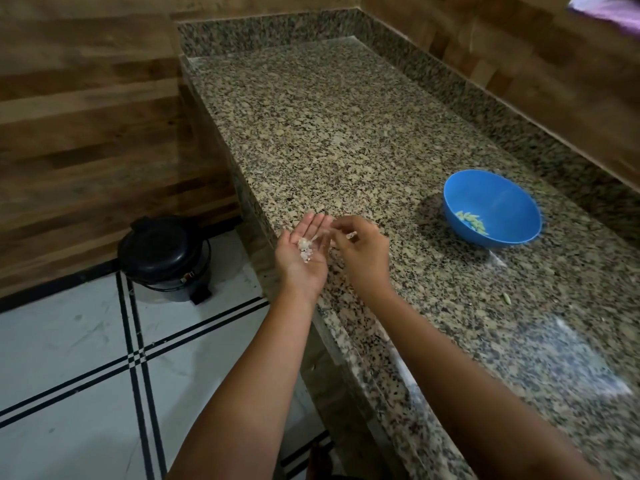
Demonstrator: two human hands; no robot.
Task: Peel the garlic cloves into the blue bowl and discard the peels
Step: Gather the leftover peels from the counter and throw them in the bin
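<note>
My left hand (304,252) is held palm up at the counter's front edge, fingers straight, with a small heap of white garlic peels (305,249) lying in the palm. Just to its right, my right hand (360,251) has its fingers curled and pinches a small pale scrap of peel (352,235) at the fingertips, close to the left fingers. The blue bowl (498,199) stands on the counter further right, with several peeled pale-green cloves (472,221) in its bottom.
A speckled granite counter (346,133) runs back to a raised granite rim and wooden walls. A black lidded pedal bin (164,252) stands on the tiled floor to the left of the counter. One small green scrap (506,297) lies on the counter near the right.
</note>
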